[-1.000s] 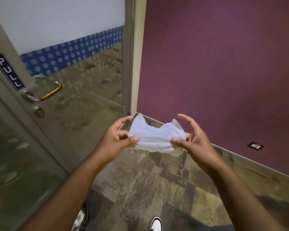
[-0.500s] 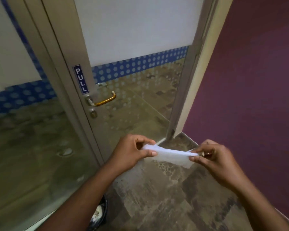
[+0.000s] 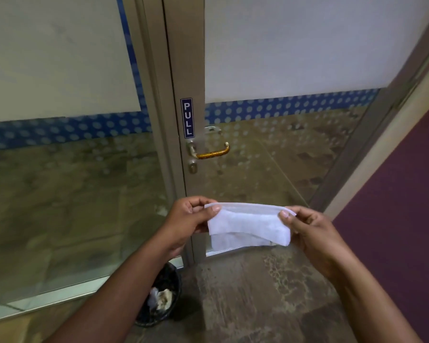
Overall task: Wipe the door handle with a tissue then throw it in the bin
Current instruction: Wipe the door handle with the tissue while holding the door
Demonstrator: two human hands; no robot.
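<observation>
A white tissue (image 3: 248, 225) hangs folded in half between my hands. My left hand (image 3: 187, 219) pinches its left top corner and my right hand (image 3: 312, 231) pinches its right top corner. The brass-coloured door handle (image 3: 212, 152) sits on the metal door frame below a blue PULL sign (image 3: 187, 118), about a forearm's length above and beyond the tissue. A black mesh bin (image 3: 170, 278) stands on the floor under my left forearm, with crumpled paper inside it; my arm hides part of it.
The glass door (image 3: 270, 157) has a frosted upper panel and a blue dotted band. A fixed glass panel (image 3: 60, 181) stands to its left. A purple wall (image 3: 401, 206) runs along the right. Patterned carpet (image 3: 245, 305) covers the floor.
My view has swung left, so the door handle is now centred ahead. The tissue went from spread open, to stretched flat, to folded in half hanging between both hands.
</observation>
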